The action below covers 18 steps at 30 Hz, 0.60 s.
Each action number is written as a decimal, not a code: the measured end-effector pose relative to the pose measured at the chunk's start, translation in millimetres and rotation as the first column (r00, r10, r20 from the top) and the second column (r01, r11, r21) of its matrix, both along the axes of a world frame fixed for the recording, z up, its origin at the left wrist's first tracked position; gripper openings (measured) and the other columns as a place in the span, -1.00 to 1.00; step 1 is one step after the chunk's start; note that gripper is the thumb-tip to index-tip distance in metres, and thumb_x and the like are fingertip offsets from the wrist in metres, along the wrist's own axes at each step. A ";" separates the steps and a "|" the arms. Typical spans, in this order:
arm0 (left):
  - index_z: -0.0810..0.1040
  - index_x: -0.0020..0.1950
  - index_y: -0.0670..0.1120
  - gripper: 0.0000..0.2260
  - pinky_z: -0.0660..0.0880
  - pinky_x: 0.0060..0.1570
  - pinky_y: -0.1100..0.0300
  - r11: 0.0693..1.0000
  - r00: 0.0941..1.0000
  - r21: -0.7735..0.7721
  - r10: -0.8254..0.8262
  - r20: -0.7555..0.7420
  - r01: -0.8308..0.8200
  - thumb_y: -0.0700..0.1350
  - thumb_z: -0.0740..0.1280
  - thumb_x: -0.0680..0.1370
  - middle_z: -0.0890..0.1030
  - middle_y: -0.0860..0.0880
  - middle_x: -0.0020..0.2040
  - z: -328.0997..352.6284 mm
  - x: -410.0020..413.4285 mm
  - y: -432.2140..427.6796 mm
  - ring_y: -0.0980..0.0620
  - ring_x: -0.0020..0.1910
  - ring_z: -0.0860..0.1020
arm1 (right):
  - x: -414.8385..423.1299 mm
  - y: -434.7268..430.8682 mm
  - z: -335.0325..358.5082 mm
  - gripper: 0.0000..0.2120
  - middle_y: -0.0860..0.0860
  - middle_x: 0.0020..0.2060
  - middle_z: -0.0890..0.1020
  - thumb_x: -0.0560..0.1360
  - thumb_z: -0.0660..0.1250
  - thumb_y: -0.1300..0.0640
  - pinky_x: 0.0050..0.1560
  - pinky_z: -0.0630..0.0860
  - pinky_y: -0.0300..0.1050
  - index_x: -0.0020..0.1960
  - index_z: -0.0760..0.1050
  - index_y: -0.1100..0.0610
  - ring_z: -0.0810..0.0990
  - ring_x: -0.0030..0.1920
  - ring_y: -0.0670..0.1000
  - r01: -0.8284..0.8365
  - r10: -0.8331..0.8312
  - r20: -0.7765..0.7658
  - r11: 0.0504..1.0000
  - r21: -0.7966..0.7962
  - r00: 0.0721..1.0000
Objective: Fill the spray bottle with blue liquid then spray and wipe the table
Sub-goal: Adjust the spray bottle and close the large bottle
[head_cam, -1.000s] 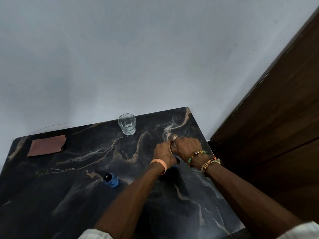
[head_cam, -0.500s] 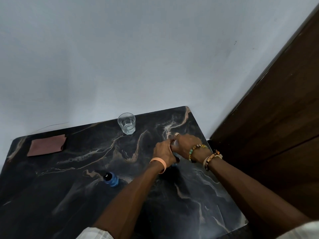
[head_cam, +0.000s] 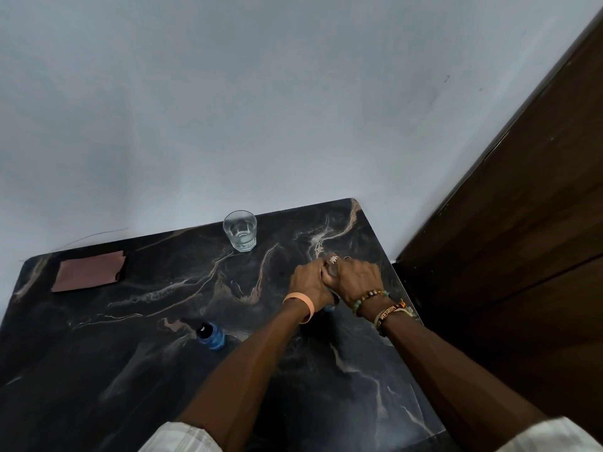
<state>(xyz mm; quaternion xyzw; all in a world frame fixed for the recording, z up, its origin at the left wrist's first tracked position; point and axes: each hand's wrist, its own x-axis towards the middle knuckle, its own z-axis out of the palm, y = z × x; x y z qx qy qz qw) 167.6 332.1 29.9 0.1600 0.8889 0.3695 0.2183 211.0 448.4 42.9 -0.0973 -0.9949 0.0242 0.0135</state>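
My left hand (head_cam: 308,283) and my right hand (head_cam: 357,278) are pressed together near the right edge of the dark marble table (head_cam: 130,370). Both curl round the spray bottle (head_cam: 329,308). Only a sliver of its blue base shows below the wrists, plus a pale part between the fingers. The rest of it is hidden, so I cannot tell whether its top is on. A small blue bottle (head_cam: 211,336) with a dark top stands to the left of my left forearm.
A glass (head_cam: 239,230) with clear water stands near the table's back edge. A folded brown cloth (head_cam: 88,270) lies at the back left corner. A pale wall runs behind the table and a dark wooden door (head_cam: 522,239) stands to the right.
Both hands stay clasped in the same spot on the bottle. The right wrist has shifted slightly, and the view has drifted a little.
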 end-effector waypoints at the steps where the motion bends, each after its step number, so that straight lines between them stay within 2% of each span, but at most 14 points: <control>1: 0.48 -0.11 0.19 -0.50 0.34 -0.31 0.53 1.000 1.000 0.009 0.007 -0.003 -0.007 -0.12 0.61 0.09 0.56 0.18 -0.30 -1.9 -0.7 -0.6 0.22 -0.32 0.46 | -1.3 -0.8 -2.0 -0.64 0.02 -0.18 0.66 0.57 0.05 -0.23 -0.27 0.32 -0.12 0.08 0.48 -0.02 0.64 -0.20 0.13 0.006 -0.007 -0.006 1.000 -0.026 1.000; 4: 0.56 0.08 0.12 -0.44 0.45 -0.10 0.33 0.999 1.000 0.031 0.008 -0.018 -0.007 -0.12 0.63 0.14 0.67 0.06 -0.09 -5.4 -0.7 -0.7 0.13 -0.19 0.52 | -4.1 -1.6 -6.7 -0.65 0.02 -0.18 0.66 0.57 0.07 -0.22 -0.25 0.34 -0.13 0.08 0.48 -0.01 0.63 -0.20 0.11 0.007 -0.007 -0.008 0.998 -0.057 1.000; 7: 0.55 0.17 0.09 -0.42 0.54 0.03 0.22 0.998 0.999 0.058 0.005 -0.035 -0.003 -0.09 0.61 0.19 0.68 0.00 -0.02 -6.0 -0.5 -0.8 0.01 -0.03 0.63 | -3.1 1.5 -11.3 -0.68 0.02 -0.15 0.66 0.57 0.12 -0.21 -0.25 0.35 -0.11 0.10 0.45 -0.01 0.64 -0.18 0.13 0.017 -0.019 -0.032 0.997 -0.080 0.999; 10: 0.49 0.30 0.10 -0.40 0.50 0.18 0.14 0.995 0.997 0.099 -0.018 -0.069 0.025 -0.02 0.57 0.29 0.66 -0.02 0.13 -5.6 2.5 -1.3 -0.04 0.13 0.61 | 2.9 2.1 -18.3 -0.70 0.00 -0.10 0.64 0.52 0.24 -0.19 -0.18 0.48 -0.09 0.13 0.38 -0.03 0.65 -0.12 0.11 0.088 -0.090 -0.004 0.983 -0.160 0.996; 12: 0.50 0.31 0.06 -0.39 0.48 0.21 0.13 0.992 0.996 0.121 -0.026 -0.080 0.035 -0.04 0.59 0.29 0.63 0.00 0.18 -5.6 3.0 -1.6 -0.02 0.18 0.58 | 7.8 -1.7 -18.7 -0.60 -0.09 -0.14 0.62 0.39 0.32 -0.29 -0.17 0.55 -0.11 0.10 0.35 -0.12 0.63 -0.16 0.04 0.254 -0.274 -0.006 0.897 -0.362 0.962; 14: 0.48 0.35 0.01 -0.31 0.46 0.28 0.09 0.993 0.996 0.104 -0.043 -0.084 0.052 -0.08 0.62 0.25 0.58 -0.02 0.25 -5.8 2.3 -2.8 -0.02 0.24 0.53 | 11.5 -5.8 -19.1 -0.55 -0.15 -0.22 0.56 0.26 0.38 -0.35 -0.28 0.50 -0.24 0.02 0.39 -0.15 0.59 -0.22 -0.03 0.327 -0.392 -0.018 0.792 -0.515 0.920; 16: 0.44 0.39 -0.01 -0.24 0.42 0.33 0.07 0.993 0.995 0.095 -0.068 -0.079 0.075 -0.10 0.62 0.23 0.53 -0.03 0.31 -6.8 0.6 -5.0 -0.02 0.29 0.49 | 14.2 -8.1 -22.3 -0.57 -0.14 -0.22 0.58 0.23 0.48 -0.27 -0.32 0.43 -0.32 -0.02 0.45 -0.11 0.59 -0.22 -0.06 0.317 -0.408 -0.009 0.723 -0.613 0.913; 18: 0.38 0.43 0.00 -0.17 0.40 0.35 0.07 0.984 0.992 0.128 -0.120 -0.035 0.123 -0.14 0.61 0.21 0.50 -0.01 0.35 -10.0 -0.1 -8.4 0.00 0.32 0.47 | 16.9 -9.9 -26.4 -0.53 -0.10 -0.16 0.63 0.21 0.56 -0.15 -0.24 0.46 -0.30 0.04 0.50 -0.05 0.61 -0.17 -0.06 0.344 -0.430 0.045 0.651 -0.676 0.902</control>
